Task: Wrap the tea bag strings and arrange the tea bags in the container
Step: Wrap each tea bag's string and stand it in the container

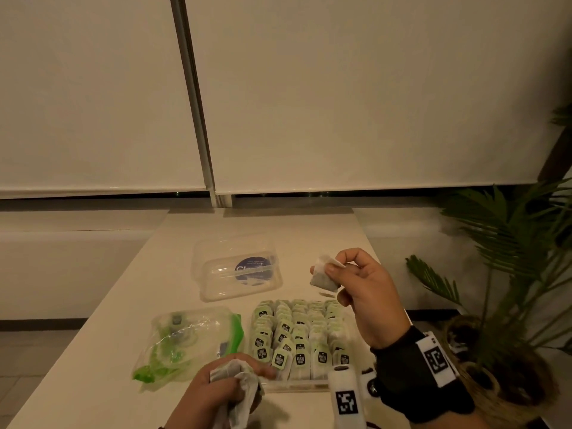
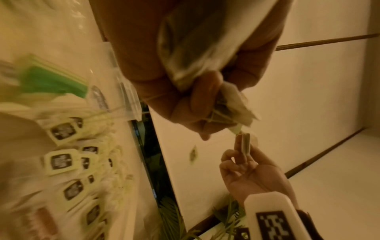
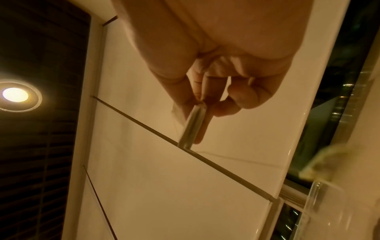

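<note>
A clear flat container (image 1: 295, 387) near the table's front holds several rows of tea bags (image 1: 297, 332) with green tags. My right hand (image 1: 359, 286) is raised above the container's far right corner and pinches one tea bag (image 1: 323, 275) between thumb and fingers; the same tea bag (image 3: 192, 125) shows edge-on in the right wrist view. My left hand (image 1: 229, 388) grips a bunch of tea bags (image 1: 240, 388) at the container's front left corner. The left wrist view shows those tea bags (image 2: 193, 47) in the palm, with strings around them.
A crumpled clear and green plastic bag (image 1: 185, 342) lies left of the container. A clear lidded tub (image 1: 236, 269) with a blue label stands behind it. A potted palm (image 1: 510, 258) stands beyond the table's right edge. White blinds hang at the back.
</note>
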`<state>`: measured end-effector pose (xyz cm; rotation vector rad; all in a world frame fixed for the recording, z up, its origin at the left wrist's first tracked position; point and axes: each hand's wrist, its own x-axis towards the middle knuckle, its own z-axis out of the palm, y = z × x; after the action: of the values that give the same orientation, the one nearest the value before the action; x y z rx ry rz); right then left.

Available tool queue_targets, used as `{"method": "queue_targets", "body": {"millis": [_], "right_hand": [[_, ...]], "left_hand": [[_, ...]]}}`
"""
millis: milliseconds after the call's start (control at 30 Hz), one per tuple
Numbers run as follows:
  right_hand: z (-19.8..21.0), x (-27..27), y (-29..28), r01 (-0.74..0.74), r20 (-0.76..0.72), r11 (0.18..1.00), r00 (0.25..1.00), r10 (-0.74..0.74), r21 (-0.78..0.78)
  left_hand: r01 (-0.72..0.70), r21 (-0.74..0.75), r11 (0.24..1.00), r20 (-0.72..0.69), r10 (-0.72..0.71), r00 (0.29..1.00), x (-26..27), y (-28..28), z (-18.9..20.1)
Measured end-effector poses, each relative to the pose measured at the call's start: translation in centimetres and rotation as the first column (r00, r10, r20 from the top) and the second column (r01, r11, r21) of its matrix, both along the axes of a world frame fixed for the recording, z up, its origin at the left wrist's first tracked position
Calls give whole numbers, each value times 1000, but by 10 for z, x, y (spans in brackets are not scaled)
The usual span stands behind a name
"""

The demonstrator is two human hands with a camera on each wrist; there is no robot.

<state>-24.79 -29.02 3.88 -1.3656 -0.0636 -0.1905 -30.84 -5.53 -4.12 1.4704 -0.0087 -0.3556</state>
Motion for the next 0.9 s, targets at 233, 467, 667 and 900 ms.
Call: {"method": "queue_targets", "body": {"millis": [233, 467, 667, 900], "right_hand": [[3, -1, 7, -125, 17, 989, 992, 127, -75], [7, -6, 12, -188, 88, 978, 977, 195, -86], [11, -11, 14, -170, 166, 975, 967, 193, -143], [12, -12, 15, -203, 66, 978, 976, 206, -54]], "left_hand": [[18, -190, 982, 195, 19, 981, 21, -23, 17], [234, -20, 972, 236, -222, 946, 18, -37, 22], [266, 42, 963, 273, -267, 924, 7, -29, 21], [171, -2, 985, 272, -164, 948, 14, -16, 10]]}}
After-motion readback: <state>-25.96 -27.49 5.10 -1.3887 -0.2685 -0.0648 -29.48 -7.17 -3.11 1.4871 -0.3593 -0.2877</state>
